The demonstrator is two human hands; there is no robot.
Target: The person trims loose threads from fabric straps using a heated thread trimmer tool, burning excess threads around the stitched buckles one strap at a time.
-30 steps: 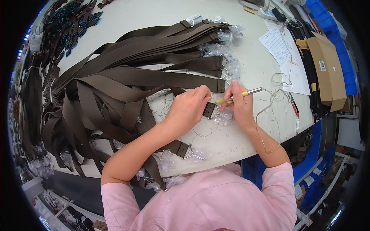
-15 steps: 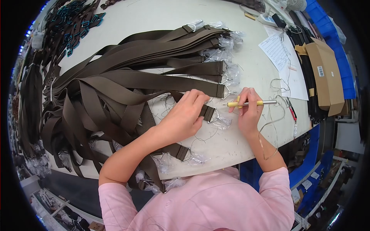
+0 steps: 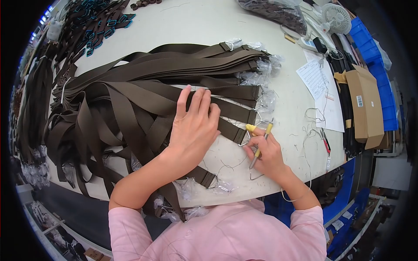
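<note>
Dark brown webbing straps (image 3: 143, 92) lie in a bundle, their stitched ends carrying metal buckles wrapped in clear plastic. My left hand (image 3: 193, 119) rests over several straps with its fingers stretched out and slightly apart. My right hand (image 3: 269, 155) grips a yellow pen-shaped tool (image 3: 263, 141) with metal ends, tilted upright; a thin cord trails from its lower end. A yellow cover sits on one right fingertip. That fingertip is beside the metal buckle (image 3: 245, 139) of the strap end (image 3: 232, 132) just right of my left hand. Whether it touches the buckle, I cannot tell.
Further straps with blue-edged buckles (image 3: 106, 32) lie at the back left. Written papers (image 3: 314, 78), red-handled snips (image 3: 326, 141), an open cardboard box (image 3: 365, 104) and a small fan (image 3: 336, 18) are on the right. Another strap end (image 3: 202, 176) lies near the front edge.
My left hand has moved left and up from the strap end and spread its fingers on the straps. My right hand has lowered leftward to the buckle, turning the tool from level to upright.
</note>
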